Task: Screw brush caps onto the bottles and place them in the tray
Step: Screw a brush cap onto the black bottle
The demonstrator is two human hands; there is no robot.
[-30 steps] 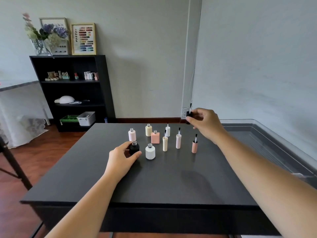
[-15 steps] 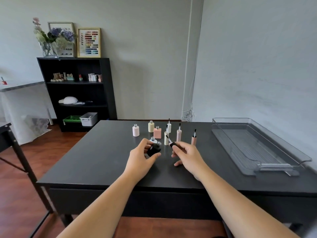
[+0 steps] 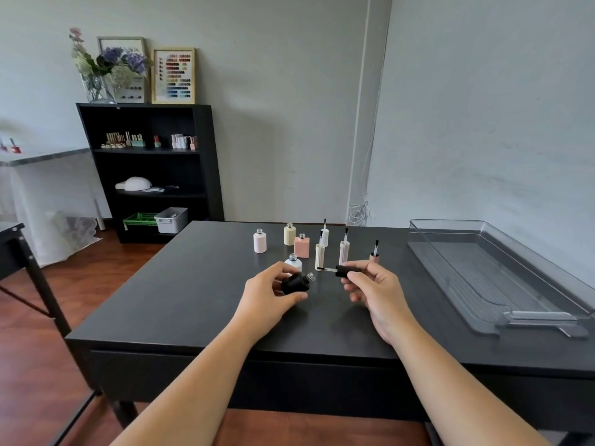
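Left hand (image 3: 269,296) grips black bottle (image 3: 296,282), tilted; right hand (image 3: 375,289) pinches black brush cap (image 3: 346,271), brush aimed at neck, not inserted. Tray (image 3: 502,268), right of hands, holds nothing. Other bottles beyond hands uncapped.

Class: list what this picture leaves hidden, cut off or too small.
Head view: black bottle body, wrapped by left hand.
Head view: brush cap end, inside right hand.
Head view: white bottle base, behind that hand.
Head view: tray right side, cut by frame edge.
Head view: shelf items, too small to identify.
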